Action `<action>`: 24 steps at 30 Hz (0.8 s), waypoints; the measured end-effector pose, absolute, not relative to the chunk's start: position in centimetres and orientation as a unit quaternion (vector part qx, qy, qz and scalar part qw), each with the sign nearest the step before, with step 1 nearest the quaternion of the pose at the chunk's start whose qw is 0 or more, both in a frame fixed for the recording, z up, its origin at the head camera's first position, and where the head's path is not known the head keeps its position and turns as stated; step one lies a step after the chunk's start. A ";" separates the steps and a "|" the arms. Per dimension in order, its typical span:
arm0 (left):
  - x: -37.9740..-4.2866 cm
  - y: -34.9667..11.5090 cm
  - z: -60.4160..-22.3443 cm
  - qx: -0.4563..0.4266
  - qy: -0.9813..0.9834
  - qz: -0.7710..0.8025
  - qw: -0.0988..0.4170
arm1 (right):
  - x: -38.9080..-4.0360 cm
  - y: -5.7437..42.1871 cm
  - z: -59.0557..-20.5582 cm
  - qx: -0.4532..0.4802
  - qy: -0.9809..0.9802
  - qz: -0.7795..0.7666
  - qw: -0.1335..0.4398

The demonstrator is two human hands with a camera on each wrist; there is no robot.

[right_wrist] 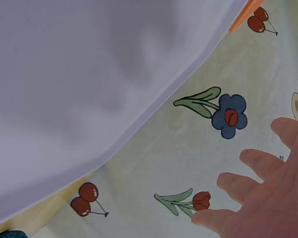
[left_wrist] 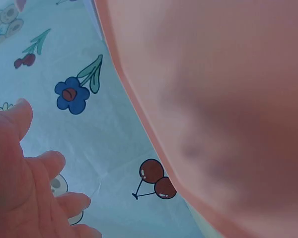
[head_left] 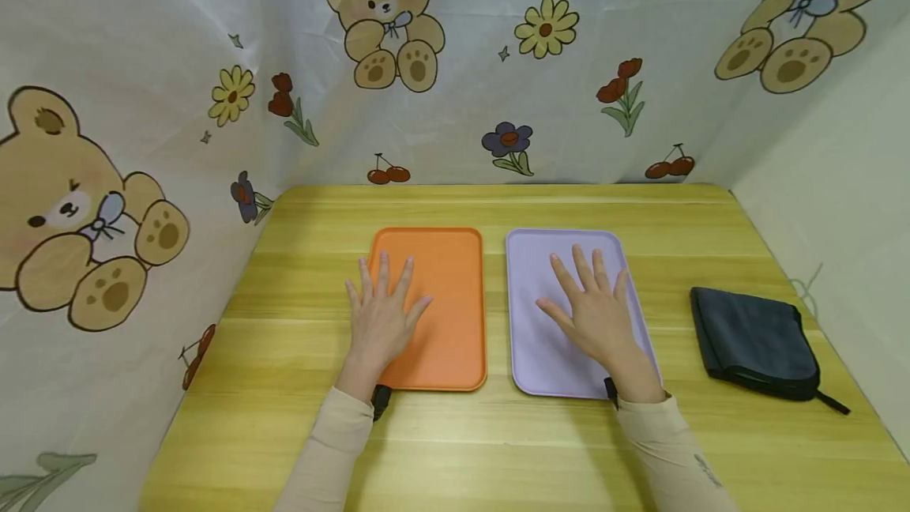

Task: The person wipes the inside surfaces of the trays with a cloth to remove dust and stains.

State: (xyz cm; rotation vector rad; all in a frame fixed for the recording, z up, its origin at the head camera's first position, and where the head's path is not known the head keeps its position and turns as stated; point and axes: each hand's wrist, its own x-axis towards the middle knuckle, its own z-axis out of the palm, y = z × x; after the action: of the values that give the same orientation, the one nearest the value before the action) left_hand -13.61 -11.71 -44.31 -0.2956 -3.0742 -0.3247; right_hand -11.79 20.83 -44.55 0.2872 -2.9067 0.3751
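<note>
An orange tray (head_left: 451, 306) and a lilac tray (head_left: 533, 362) lie side by side on the wooden table. Over the left edge of the orange tray hovers my left hand (head_left: 381, 322), palm down with fingers spread. My right hand (head_left: 599, 318) is spread in the same way above the lilac tray. Neither hand holds anything. In the left wrist view the left hand (left_wrist: 25, 183) appears apart from the orange tray (left_wrist: 154, 49), which carries a soft shadow. The right wrist view has the right hand (right_wrist: 268, 193) apart from the lilac tray (right_wrist: 64, 74).
A dark zipped pouch (head_left: 757, 342) with a short strap lies at the right of the table (head_left: 498, 457). White cloth (head_left: 455, 117) printed with bears, flowers and cherries hangs behind the table and along its left. A plain pale surface (head_left: 839, 204) borders the right side.
</note>
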 end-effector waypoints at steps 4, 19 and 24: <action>-13.7 -11.1 -44.3 -0.106 -0.988 -0.111 0.013 | -11.3 21.5 -44.6 0.086 -0.983 0.132 0.099; -12.2 -3.2 -44.7 -0.131 -0.896 -0.396 0.153 | -9.9 28.8 -43.7 0.016 -0.951 0.213 0.224; -11.5 0.5 -45.4 -0.133 -0.836 -0.508 0.159 | -9.4 32.4 -42.9 -0.066 -0.936 0.256 0.233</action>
State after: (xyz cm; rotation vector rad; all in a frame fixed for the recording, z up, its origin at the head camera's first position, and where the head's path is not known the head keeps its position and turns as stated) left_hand -11.48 0.52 -45.43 -0.3814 -2.3887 -1.4524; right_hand -9.35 32.39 -42.93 -0.1803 -2.5705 0.7039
